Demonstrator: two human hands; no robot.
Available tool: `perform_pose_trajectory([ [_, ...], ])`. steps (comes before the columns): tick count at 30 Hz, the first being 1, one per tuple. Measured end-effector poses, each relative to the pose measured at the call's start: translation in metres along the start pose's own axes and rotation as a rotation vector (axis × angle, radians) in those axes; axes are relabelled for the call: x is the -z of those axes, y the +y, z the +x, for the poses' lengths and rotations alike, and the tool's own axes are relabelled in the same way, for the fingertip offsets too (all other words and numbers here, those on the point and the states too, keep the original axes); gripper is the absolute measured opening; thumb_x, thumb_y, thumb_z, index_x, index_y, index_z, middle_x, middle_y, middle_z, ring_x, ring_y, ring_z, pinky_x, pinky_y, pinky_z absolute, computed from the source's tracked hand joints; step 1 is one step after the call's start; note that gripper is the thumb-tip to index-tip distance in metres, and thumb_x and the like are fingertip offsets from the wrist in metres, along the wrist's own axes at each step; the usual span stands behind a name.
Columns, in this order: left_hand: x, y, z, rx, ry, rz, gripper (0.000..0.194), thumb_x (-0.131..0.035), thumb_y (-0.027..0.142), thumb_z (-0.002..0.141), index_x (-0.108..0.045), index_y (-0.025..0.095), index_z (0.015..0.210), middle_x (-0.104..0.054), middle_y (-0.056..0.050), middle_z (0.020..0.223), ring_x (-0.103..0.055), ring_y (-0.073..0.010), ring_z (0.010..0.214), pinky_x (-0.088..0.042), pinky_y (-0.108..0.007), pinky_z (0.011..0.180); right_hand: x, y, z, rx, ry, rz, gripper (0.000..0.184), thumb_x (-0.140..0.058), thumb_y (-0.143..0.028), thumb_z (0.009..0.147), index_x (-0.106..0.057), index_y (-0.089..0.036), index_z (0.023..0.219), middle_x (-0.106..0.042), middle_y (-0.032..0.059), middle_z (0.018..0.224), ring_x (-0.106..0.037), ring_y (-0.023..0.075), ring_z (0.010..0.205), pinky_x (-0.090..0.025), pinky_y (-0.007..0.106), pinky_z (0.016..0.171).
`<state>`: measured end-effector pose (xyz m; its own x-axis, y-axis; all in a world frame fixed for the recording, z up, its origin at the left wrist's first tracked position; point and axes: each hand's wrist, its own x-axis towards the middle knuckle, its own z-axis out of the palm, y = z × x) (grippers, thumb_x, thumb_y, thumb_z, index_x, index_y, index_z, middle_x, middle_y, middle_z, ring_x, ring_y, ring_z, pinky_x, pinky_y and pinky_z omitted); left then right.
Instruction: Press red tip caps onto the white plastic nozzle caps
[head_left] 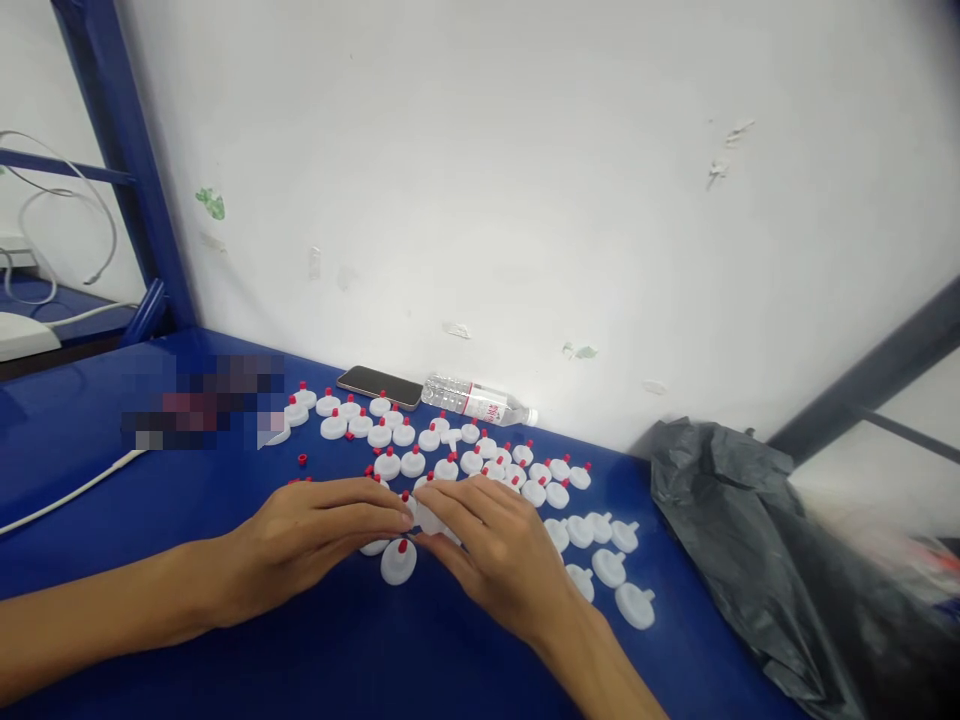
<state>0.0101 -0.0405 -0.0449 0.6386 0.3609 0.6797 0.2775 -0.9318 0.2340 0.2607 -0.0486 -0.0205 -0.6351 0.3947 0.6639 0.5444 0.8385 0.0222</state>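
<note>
My left hand [322, 530] reaches in from the left, low over the blue table, its fingers stretched out and close together. White round caps show along its fingertips, partly covered. Opposite it, my right hand [495, 540] has its fingers extended and its thumb apart below them. A white cap [430, 518] shows between that thumb and fingers, mostly hidden; I cannot tell whether it is gripped. The fingertips of both hands nearly meet around a red-tipped cap. Just below them stands another white cap with a red tip [398, 563].
Several red-tipped white caps [388, 463] spread behind my hands. Plain white caps [635, 606] lie at the right, and a loose red tip [302, 460] at the left. A phone [380, 386] and a plastic bottle [480, 400] lie by the wall. A dark plastic bag [742, 540] hangs at the right edge.
</note>
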Motion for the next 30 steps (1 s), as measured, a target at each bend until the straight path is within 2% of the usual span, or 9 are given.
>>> perform_pose_trajectory([
  [3, 0.001, 0.007, 0.008, 0.066, 0.052, -0.052, 0.031, -0.057, 0.012, 0.096, -0.064, 0.025, 0.123, -0.072, -0.005, 0.105, -0.070, -0.0137, 0.094, -0.061, -0.020, 0.082, -0.001, -0.001, 0.001, 0.037, 0.031, -0.007, 0.030, -0.064, -0.027, 0.095, -0.062, -0.015, 0.122, -0.077, 0.0058, 0.109, -0.070, 0.0185, 0.089, -0.059, 0.034, 0.077],
  [6, 0.004, 0.017, 0.013, 0.182, 0.095, -0.034, 0.037, -0.066, 0.022, 0.091, -0.060, 0.029, 0.127, -0.069, -0.006, 0.113, -0.068, -0.0188, 0.101, -0.062, -0.029, 0.087, -0.001, -0.004, 0.002, 0.078, 0.115, -0.018, 0.027, -0.065, -0.026, 0.095, -0.064, -0.015, 0.119, -0.077, 0.0035, 0.112, -0.069, 0.0175, 0.087, -0.059, 0.032, 0.074],
  [10, 0.008, 0.027, 0.009, 0.311, 0.075, -0.043, 0.056, -0.064, 0.030, 0.088, -0.048, 0.031, 0.141, -0.063, -0.008, 0.134, -0.063, -0.0261, 0.118, -0.060, -0.040, 0.099, -0.001, -0.014, 0.006, 0.130, 0.197, -0.073, 0.028, -0.069, -0.035, 0.092, -0.069, -0.015, 0.111, -0.078, -0.0020, 0.109, -0.069, 0.0176, 0.088, -0.058, 0.033, 0.073],
  [14, 0.010, 0.030, 0.001, 0.452, 0.001, -0.140, 0.066, -0.063, 0.033, 0.087, -0.039, 0.033, 0.148, -0.055, -0.005, 0.148, -0.059, -0.0267, 0.128, -0.054, -0.042, 0.108, -0.002, -0.020, 0.007, 0.154, 0.278, -0.140, 0.021, -0.067, -0.037, 0.094, -0.072, -0.020, 0.106, -0.078, -0.0074, 0.108, -0.069, 0.0160, 0.091, -0.055, 0.034, 0.081],
  [18, 0.009, 0.028, 0.001, 0.416, -0.101, -0.365, 0.074, -0.064, 0.024, 0.087, -0.031, 0.040, 0.151, -0.053, -0.003, 0.151, -0.058, -0.0233, 0.132, -0.056, -0.036, 0.105, -0.002, -0.021, 0.006, 0.164, 0.329, -0.151, 0.015, -0.064, -0.031, 0.097, -0.072, -0.022, 0.105, -0.076, -0.0097, 0.112, -0.069, 0.0147, 0.097, -0.054, 0.033, 0.085],
  [21, 0.004, 0.026, 0.003, 0.405, -0.103, -0.503, 0.074, -0.064, 0.014, 0.084, -0.035, 0.042, 0.147, -0.058, -0.001, 0.146, -0.061, -0.0211, 0.129, -0.057, -0.033, 0.102, -0.004, -0.019, 0.005, 0.180, 0.309, -0.145, 0.016, -0.061, -0.030, 0.099, -0.072, -0.022, 0.106, -0.077, -0.0102, 0.109, -0.069, 0.0144, 0.095, -0.053, 0.034, 0.086],
  [26, -0.001, 0.025, 0.006, 0.403, -0.035, -0.494, 0.073, -0.067, 0.009, 0.074, -0.047, 0.038, 0.138, -0.070, 0.000, 0.130, -0.070, -0.0205, 0.115, -0.060, -0.031, 0.097, -0.008, -0.021, 0.005, 0.170, 0.310, -0.126, 0.018, -0.056, -0.027, 0.101, -0.073, -0.021, 0.105, -0.078, -0.0099, 0.103, -0.068, 0.0131, 0.088, -0.052, 0.034, 0.084],
  [30, -0.003, 0.025, 0.003, 0.408, -0.004, -0.457, 0.072, -0.068, 0.010, 0.070, -0.050, 0.034, 0.136, -0.072, -0.002, 0.125, -0.072, -0.0220, 0.111, -0.062, -0.030, 0.093, -0.006, -0.026, 0.006, 0.168, 0.315, -0.143, 0.018, -0.057, -0.020, 0.099, -0.074, -0.021, 0.106, -0.079, -0.0101, 0.100, -0.067, 0.0123, 0.085, -0.053, 0.032, 0.083],
])
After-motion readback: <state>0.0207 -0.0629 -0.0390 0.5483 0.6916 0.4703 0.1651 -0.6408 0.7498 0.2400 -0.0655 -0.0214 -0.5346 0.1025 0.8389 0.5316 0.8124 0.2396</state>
